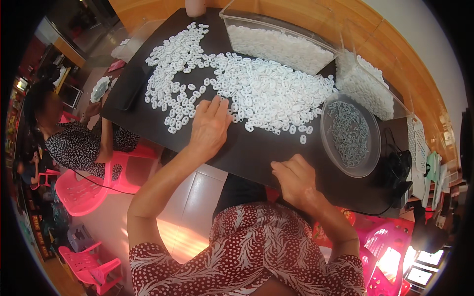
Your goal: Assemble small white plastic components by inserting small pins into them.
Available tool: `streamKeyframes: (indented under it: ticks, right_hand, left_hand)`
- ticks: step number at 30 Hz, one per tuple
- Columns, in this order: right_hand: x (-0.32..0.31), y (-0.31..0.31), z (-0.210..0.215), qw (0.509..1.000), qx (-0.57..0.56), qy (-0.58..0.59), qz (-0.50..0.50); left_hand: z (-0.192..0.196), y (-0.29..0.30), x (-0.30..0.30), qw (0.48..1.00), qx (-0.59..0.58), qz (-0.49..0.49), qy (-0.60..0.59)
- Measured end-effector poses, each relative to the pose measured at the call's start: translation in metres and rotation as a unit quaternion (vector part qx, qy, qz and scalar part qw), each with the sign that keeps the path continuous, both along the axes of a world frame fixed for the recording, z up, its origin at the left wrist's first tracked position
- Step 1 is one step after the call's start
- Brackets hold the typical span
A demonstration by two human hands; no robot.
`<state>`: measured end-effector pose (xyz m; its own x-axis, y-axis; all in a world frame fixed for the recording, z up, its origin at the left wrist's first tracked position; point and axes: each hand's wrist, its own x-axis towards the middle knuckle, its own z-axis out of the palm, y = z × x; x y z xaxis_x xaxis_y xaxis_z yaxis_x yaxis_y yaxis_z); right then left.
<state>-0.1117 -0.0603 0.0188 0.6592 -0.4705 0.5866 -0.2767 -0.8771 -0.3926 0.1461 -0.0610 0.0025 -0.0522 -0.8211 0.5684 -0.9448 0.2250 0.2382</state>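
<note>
Small white oval plastic pieces [269, 91], each with two holes, lie in a broad heap across the dark table. My left hand [210, 127] reaches to the near edge of this heap, its fingers stretched forward and touching the pieces. A looser spread of the same pieces [173, 64] extends to the left of it. Close to the table's front edge, my right hand [296, 180] is closed with thumb and fingers together; whatever it may hold is hidden. Right of the heap stands a clear round tub [323, 140] of small grey screw-like parts [349, 133].
Two clear bins of white pieces, one long [279, 47] and one at the right [365, 86], stand at the back. Black cables [395, 160] lie at the table's right end. Someone in a patterned outfit [74, 148] sits at the left near pink chairs [81, 192].
</note>
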Motion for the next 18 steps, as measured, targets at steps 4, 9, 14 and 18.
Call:
streamKeyframes:
  ticks: [4,9,14,18]
  right_hand:
    - [-0.002,0.0,-0.003,1.0,-0.002,-0.001,-0.001]
    - [-0.002,0.002,-0.001,1.0,0.004,0.007,0.001]
    - [-0.004,0.0,0.0,1.0,-0.006,0.007,-0.009]
    - [-0.007,-0.002,-0.001,1.0,-0.01,0.011,-0.015]
  left_hand:
    - [-0.001,-0.001,-0.011,0.999,0.048,0.01,0.016]
    - [-0.006,-0.009,-0.024,0.998,0.008,-0.019,0.051]
    - [0.002,-0.006,-0.013,0.999,-0.042,0.011,0.028]
    - [0.012,-0.013,0.028,0.987,-0.102,0.095,-0.081]
